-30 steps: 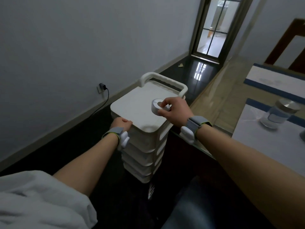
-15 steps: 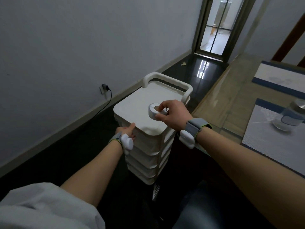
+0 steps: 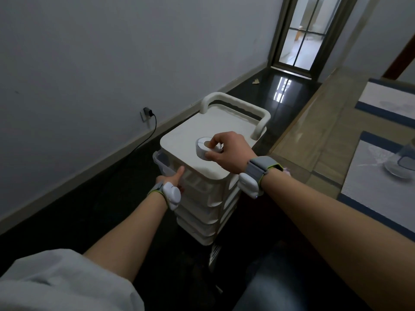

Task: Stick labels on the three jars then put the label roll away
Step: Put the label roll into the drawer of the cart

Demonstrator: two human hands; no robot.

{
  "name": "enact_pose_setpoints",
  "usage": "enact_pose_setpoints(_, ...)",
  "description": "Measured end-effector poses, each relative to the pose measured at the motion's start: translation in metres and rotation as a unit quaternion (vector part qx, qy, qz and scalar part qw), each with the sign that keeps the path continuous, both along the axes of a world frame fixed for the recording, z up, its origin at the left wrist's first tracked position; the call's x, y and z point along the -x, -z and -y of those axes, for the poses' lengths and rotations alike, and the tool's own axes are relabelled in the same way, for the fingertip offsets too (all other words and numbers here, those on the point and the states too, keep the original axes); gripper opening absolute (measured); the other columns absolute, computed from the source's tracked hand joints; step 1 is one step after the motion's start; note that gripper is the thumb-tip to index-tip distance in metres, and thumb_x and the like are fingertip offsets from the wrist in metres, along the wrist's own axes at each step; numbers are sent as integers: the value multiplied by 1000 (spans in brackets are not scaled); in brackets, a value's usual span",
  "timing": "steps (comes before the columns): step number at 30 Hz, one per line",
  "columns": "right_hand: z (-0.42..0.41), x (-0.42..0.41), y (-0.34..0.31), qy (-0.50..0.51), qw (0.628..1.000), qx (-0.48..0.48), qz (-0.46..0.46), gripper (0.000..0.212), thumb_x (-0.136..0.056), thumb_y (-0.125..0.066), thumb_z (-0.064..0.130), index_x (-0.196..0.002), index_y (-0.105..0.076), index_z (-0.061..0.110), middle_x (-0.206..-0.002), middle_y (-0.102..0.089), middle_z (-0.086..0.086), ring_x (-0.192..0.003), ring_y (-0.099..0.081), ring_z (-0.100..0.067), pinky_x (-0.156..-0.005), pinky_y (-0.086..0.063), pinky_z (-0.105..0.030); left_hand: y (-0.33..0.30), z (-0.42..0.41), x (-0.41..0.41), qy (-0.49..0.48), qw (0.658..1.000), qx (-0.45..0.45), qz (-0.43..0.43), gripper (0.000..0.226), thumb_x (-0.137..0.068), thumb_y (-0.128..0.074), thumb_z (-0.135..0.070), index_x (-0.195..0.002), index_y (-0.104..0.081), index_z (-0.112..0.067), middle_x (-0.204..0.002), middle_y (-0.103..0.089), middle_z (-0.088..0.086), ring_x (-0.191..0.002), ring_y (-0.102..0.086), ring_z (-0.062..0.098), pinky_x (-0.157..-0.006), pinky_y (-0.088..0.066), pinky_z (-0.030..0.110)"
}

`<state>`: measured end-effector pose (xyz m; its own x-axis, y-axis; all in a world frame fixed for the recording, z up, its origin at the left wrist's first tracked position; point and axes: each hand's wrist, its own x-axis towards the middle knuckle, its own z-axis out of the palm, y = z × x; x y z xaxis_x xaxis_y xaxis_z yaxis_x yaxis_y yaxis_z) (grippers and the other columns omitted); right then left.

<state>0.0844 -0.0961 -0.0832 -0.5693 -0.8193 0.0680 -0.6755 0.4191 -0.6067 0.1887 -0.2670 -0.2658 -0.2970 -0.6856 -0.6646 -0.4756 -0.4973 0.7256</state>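
Above the cart (image 3: 179, 140), right hand (image 3: 231, 153) grips label roll (image 3: 203, 149); left hand's (image 3: 173, 178) fingers hidden

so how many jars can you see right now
1. One glass jar stands on the placemat on the table at the far right, cut off by the picture's edge. The other two jars are out of view, likely further right.

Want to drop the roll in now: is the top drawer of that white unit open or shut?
Open, partly. The top drawer juts out from the white unit toward the left hand, which grips its front. Its inside is hidden.
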Motion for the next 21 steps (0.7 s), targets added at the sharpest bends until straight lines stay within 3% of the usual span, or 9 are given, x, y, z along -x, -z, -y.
enact_pose_setpoints(6, 24, -20, 15, -12, 1000, -22, 18, 25, -84, -65, 27, -106, -67, 14, -115, -64, -9, -97, -58, -23, -75, -45, -29, -36, -22, -23, -37, 999, -7, -15, 87, -62, -68, -63, -130, -41, -15, -117, -60, 19, -103, -61, 35, -96, -48, 50)
enact_pose_setpoints(12, 37, -38, 38, -30, 995, -79, 55, 23, -86, -63, 25, -104, -66, 12, -108, -65, -9, -83, -52, -18, -59, -35, -22, -28, -15, -43, -64, 997, -30, -43, 68, -69, -63, -56, -122, -50, -17, -107, -66, 17, -97, -65, 34, -93, -50, 51)
enact_pose_setpoints(17, 38, -38, 51, -21, 992, -107, 57, 23, -85, -63, 25, -102, -67, 10, -105, -65, -10, -81, -53, -20, -66, -39, -28, -37, -23, -49, -77, 995, -27, -56, 43, -85, -59, -43, -114, -53, -13, -106, -66, 16, -93, -67, 31, -90, -54, 48)
enact_pose_setpoints(21, 41, -38, 55, -5, 994, -93, 60, 23, -86, -62, 24, -103, -67, 9, -106, -65, -11, -81, -53, -20, -69, -43, -29, -35, -23, -55, -86, 993, -43, -65, 43, -86, -59, -41, -117, -52, -12, -110, -65, 17, -98, -66, 32, -89, -55, 47)
